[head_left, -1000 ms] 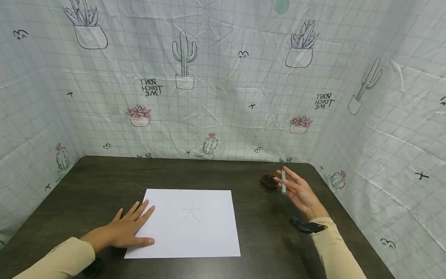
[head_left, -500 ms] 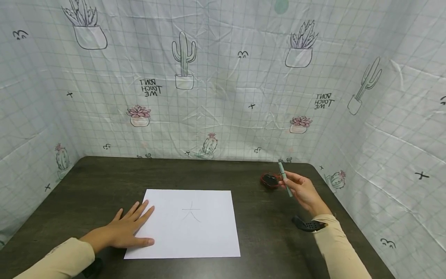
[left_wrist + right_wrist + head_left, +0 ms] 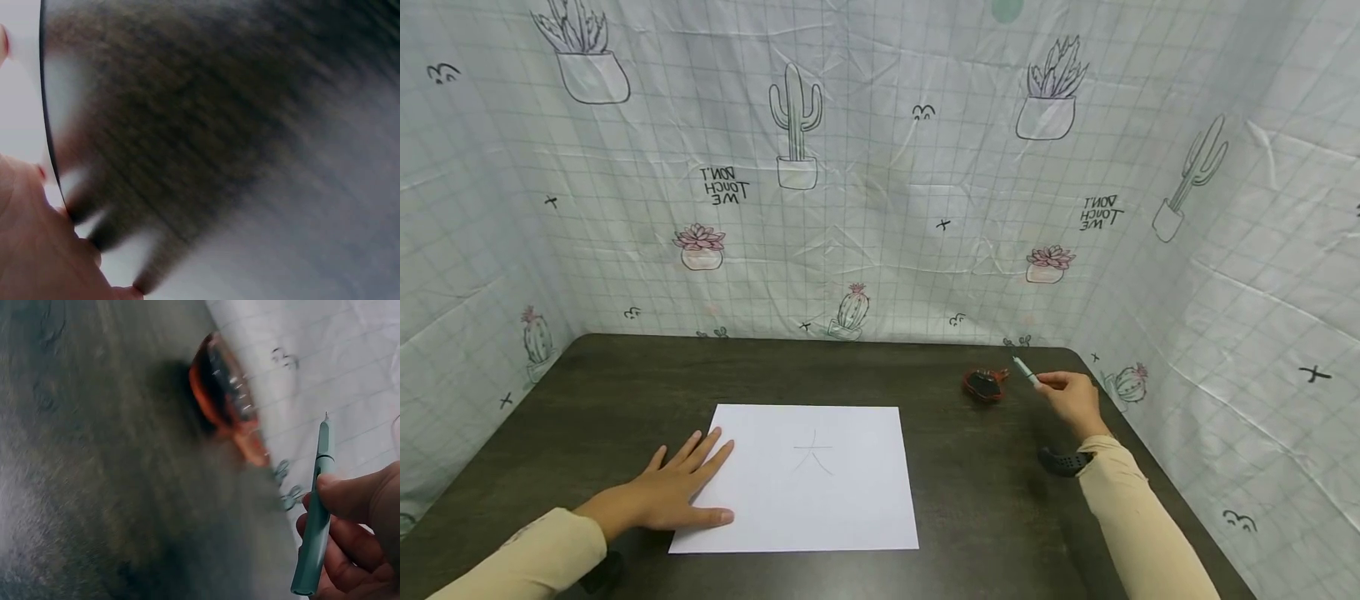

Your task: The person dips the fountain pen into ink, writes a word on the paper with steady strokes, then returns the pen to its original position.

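A sheet of white paper [image 3: 805,517] lies on the dark table, with a thin character like 大 [image 3: 813,450] drawn on it. My left hand [image 3: 673,492] rests flat on the sheet's left edge, fingers spread and thumb out. Over the table's far right part, my right hand [image 3: 1071,404] pinches a green pen [image 3: 315,531] between thumb and fingers. In the right wrist view the pen's fine bare tip points up and its blunt end down. The left wrist view is mostly blur, with part of the left hand [image 3: 44,250] at its lower left.
A small black object with a red edge [image 3: 985,384] sits on the table [image 3: 850,371] just left of the pen. White cloth [image 3: 880,250] printed with cacti encloses the table at the back and sides. A dark band [image 3: 1063,461] is on the right wrist.
The right hand has shifted rightward and turned palm down, from loosely holding the pen upright to pinching it with the tip slanting away. The left hand and paper stay put.
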A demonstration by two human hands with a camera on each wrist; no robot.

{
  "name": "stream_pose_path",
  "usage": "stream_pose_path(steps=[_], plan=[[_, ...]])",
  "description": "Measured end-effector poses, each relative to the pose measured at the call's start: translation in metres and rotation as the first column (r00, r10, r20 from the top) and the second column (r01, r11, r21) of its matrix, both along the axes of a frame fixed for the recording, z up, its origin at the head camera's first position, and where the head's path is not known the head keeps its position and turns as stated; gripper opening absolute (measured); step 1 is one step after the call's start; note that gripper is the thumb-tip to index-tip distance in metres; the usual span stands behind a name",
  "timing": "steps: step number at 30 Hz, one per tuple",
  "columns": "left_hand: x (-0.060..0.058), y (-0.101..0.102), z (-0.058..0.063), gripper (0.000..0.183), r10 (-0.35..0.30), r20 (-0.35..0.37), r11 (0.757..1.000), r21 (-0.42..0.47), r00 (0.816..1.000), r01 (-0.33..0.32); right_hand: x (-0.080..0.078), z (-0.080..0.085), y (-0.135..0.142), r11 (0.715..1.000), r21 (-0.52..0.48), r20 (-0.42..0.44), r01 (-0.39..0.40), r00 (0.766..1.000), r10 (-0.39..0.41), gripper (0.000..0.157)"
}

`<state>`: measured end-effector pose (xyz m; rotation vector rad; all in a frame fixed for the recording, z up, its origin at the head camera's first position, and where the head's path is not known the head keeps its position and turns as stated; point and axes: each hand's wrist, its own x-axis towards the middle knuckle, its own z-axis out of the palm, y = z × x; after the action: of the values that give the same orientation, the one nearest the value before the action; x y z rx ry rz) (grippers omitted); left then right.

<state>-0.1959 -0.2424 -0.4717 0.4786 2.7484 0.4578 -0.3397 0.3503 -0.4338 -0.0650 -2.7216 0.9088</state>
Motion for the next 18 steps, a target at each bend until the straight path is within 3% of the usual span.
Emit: stream_pose_path(steps=[5,12,18], plan=[[-0.002,-0.002,-0.004,0.107,0.007,-0.016,1.0,-0.013,1.0,-0.008,-0.008,-0.007,-0.001,0.998,0.058,-0.003,-0.037,0.999,0.037,0.024],[-0.004,-0.003,-0.006,0.108,0.001,-0.012,1.0,-0.022,1.0,-0.001,-0.013,-0.016,-0.006,0.998,0.052,0.039,-0.027,0.999,0.025,0.024],[-0.002,-0.001,-0.001,0.107,0.002,-0.001,1.0,-0.015,1.0,-0.002,-0.016,-0.024,-0.007,0.999,0.032,0.034,-0.002,0.999,0.001,0.025]])
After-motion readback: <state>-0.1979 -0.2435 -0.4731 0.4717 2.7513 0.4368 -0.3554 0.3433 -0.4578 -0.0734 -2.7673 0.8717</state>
